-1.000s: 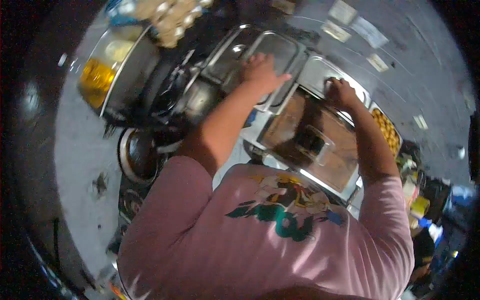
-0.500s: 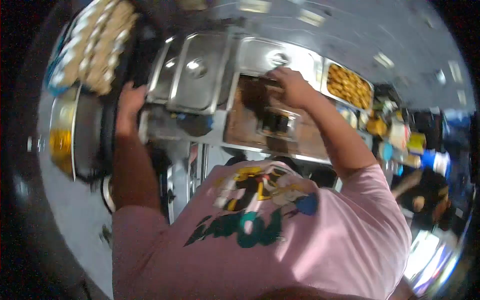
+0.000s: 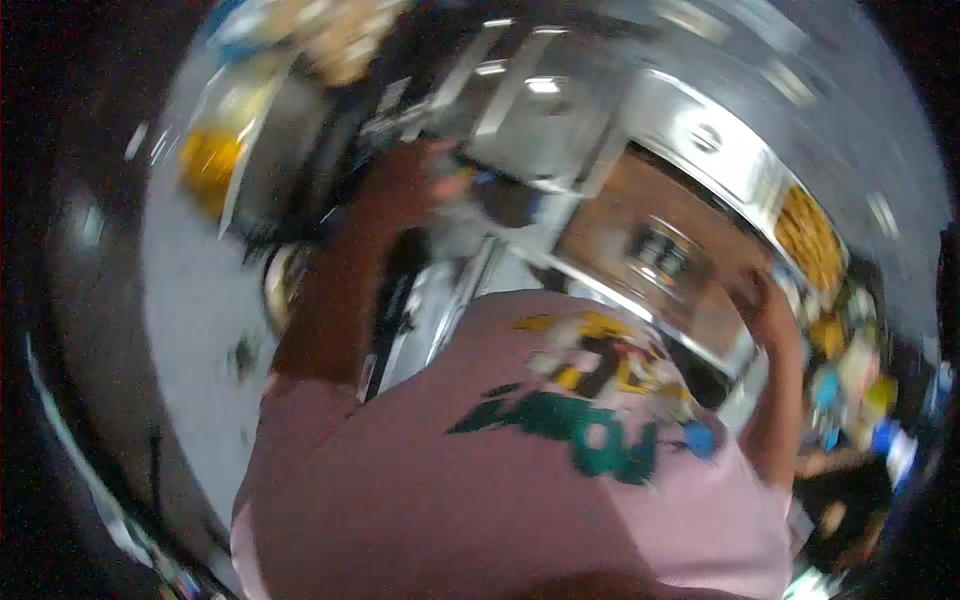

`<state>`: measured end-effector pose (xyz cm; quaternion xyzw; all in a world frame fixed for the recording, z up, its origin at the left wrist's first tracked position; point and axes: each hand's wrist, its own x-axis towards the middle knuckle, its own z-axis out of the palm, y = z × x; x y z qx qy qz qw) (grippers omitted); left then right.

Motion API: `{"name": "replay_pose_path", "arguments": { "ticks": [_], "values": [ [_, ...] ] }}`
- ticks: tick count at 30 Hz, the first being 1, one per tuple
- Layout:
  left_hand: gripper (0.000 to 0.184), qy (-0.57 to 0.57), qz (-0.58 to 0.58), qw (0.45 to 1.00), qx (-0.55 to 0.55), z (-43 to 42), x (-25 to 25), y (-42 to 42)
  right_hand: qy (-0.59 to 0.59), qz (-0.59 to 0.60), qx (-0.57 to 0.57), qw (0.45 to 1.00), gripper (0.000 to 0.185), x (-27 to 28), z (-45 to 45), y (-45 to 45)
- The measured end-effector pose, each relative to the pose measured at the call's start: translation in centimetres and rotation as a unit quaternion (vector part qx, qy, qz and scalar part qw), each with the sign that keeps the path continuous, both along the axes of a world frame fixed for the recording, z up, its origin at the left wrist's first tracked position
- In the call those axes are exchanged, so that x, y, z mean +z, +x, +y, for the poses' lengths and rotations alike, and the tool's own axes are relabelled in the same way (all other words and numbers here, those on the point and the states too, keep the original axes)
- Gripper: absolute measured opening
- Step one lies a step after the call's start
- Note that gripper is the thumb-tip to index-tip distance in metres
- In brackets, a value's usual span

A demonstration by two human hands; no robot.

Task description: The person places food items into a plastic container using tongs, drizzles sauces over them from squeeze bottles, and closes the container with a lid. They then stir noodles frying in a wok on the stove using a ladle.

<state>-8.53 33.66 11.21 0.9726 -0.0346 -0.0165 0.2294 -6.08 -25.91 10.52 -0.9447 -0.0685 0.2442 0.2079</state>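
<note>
My left hand (image 3: 425,182), blurred, is at the near left corner of the steel lidded trays (image 3: 545,115), its fingers pointing right; whether it touches anything is unclear. Over the right end of the brown board (image 3: 640,220) is my right hand (image 3: 758,305), smeared and in shadow, so its fingers cannot be made out. A small clear container with dark contents (image 3: 660,252) stands on the board. Behind the board lies a steel lid with a round handle (image 3: 710,130).
A tray of yellow-brown food pieces (image 3: 808,238) is at the right. On the left are a deep steel pot (image 3: 285,150), a container with yellow liquid (image 3: 210,160) and egg trays (image 3: 345,35). Another person's arm (image 3: 835,460) shows at the lower right.
The view has turned and blurred. My right hand has left the steel lid's handle and come nearer, to the board's right end. My left hand has moved right, away from the pot's side.
</note>
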Motion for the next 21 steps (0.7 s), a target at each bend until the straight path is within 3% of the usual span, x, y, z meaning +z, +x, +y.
{"name": "replay_pose_path", "arguments": {
  "ticks": [1,2,3,4,7,9,11,13,15,16,18,19,21],
  "values": [
    [0.044,-0.004,-0.021,1.0,-0.02,-2.6,1.7,-1.2,0.041,-0.031,0.045,0.998,0.053,-4.2,-3.0,0.0],
    [0.042,-0.07,-0.054,0.996,-0.026,-4.4,1.6,-2.7,-0.012,-0.01,0.032,0.999,0.049,-2.1,-0.9,-0.1],
    [0.038,-0.156,-0.065,0.985,-0.03,-6.5,2.8,-4.0,0.022,0.015,0.033,0.999,0.048,-2.6,-0.4,-0.3],
    [0.038,-0.161,-0.053,0.985,-0.027,-7.9,2.4,-5.7,0.051,0.04,0.024,0.998,0.047,-3.1,-0.5,0.0],
    [0.034,-0.217,0.019,0.976,0.028,-10.8,1.7,-10.5,0.029,0.103,0.022,0.994,0.049,-1.9,2.6,1.0],
    [0.035,-0.328,0.157,0.929,0.07,-11.1,1.1,-13.5,0.058,0.129,0.048,0.989,0.047,-3.3,2.2,2.0],
    [0.033,-0.325,0.168,0.925,0.107,-10.7,0.3,-16.3,0.067,0.054,0.118,0.989,0.045,-3.4,1.9,2.9],
    [0.031,-0.323,0.176,0.92,0.136,-9.8,-1.7,-19.1,0.058,0.055,0.109,0.991,0.044,-0.7,4.1,3.2],
    [0.041,-0.573,0.282,0.704,0.309,-8.7,-3.9,-21.9,0.052,0.06,0.098,0.992,0.044,-0.1,4.5,3.9],
    [0.041,-0.575,0.279,0.704,0.31,-8.3,-4.0,-22.7,0.057,0.045,0.121,0.99,0.045,-0.7,3.9,4.6],
    [0.053,-0.736,0.157,0.555,0.356,-7.7,-4.3,-24.2,0.061,0.029,0.146,0.987,0.045,-1.1,3.4,5.0],
    [0.053,-0.737,0.155,0.553,0.355,-7.1,-4.9,-24.4,0.059,0.024,0.147,0.987,0.045,-0.9,3.6,4.9],
    [0.063,-0.801,0.055,0.444,0.398,-5.6,-6.1,-23.7,0.055,0.018,0.153,0.987,0.045,-0.1,4.0,4.7]
  ]
}}
